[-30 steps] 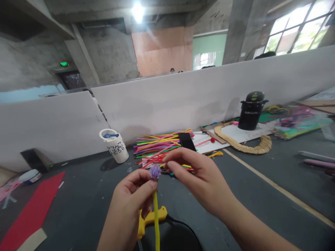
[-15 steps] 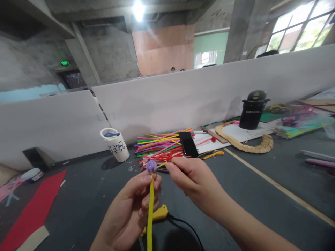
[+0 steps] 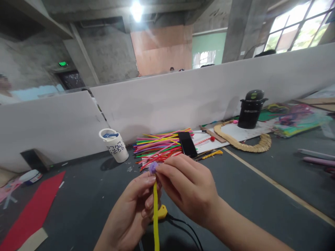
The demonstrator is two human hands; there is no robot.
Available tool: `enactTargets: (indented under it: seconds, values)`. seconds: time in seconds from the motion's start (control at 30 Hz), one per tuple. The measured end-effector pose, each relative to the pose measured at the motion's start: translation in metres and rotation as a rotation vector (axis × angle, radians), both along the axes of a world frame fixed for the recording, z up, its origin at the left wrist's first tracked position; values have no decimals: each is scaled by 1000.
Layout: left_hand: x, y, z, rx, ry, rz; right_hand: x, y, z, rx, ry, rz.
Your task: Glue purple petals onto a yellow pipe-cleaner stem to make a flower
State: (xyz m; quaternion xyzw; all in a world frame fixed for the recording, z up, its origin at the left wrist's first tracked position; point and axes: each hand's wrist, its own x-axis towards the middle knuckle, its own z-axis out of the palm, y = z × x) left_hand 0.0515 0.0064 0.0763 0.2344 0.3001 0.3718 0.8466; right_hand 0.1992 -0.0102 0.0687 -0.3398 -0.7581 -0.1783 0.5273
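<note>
My left hand (image 3: 136,200) is closed in a pinch just below a small purple fuzzy ball (image 3: 152,167). A long yellow pipe cleaner (image 3: 156,223) hangs straight down from that pinch. My right hand (image 3: 192,184) is closed too, its thumb and forefinger pressed to the right side of the ball; whether a yellow end is also between these fingers is hidden. Beneath the hands lies a yellow-handled tool (image 3: 162,212) with a black cord, mostly covered by my left hand.
Behind my hands lie many coloured pipe cleaners (image 3: 157,143) and a black phone (image 3: 187,144). A white cup (image 3: 117,150) stands left of them. Red sheet (image 3: 36,205) lies far left. Rightward are a curved tan strip (image 3: 243,146) and black container (image 3: 250,113), before a white partition (image 3: 162,101).
My right hand has moved left and in to the purple ball; before, it held a thin yellow end out to the right. My left hand keeps its pinch, shifted slightly right.
</note>
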Motion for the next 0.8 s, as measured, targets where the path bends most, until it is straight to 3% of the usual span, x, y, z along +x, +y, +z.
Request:
enactTargets:
  seconds: [0.13, 0.23, 0.37, 0.53, 0.67, 0.8]
  values:
    - [-1, 5, 1, 5, 17, 42, 3, -3, 4, -210, 267, 115]
    - [-7, 14, 1, -3, -39, 41, 8, 3, 5, -439, 431, 55]
    - [-22, 35, 0, 26, -82, 155, 15, 25, -2, -715, 292, -110]
    - [-40, 54, 0, 50, -93, 303, 16, 50, -27, -916, 12, -174]
    - [-39, 54, 1, 46, -85, 313, 15, 51, -39, -986, -143, -188]
    - [-32, 49, -2, 57, -88, 282, 10, 44, -30, -994, -147, -174]
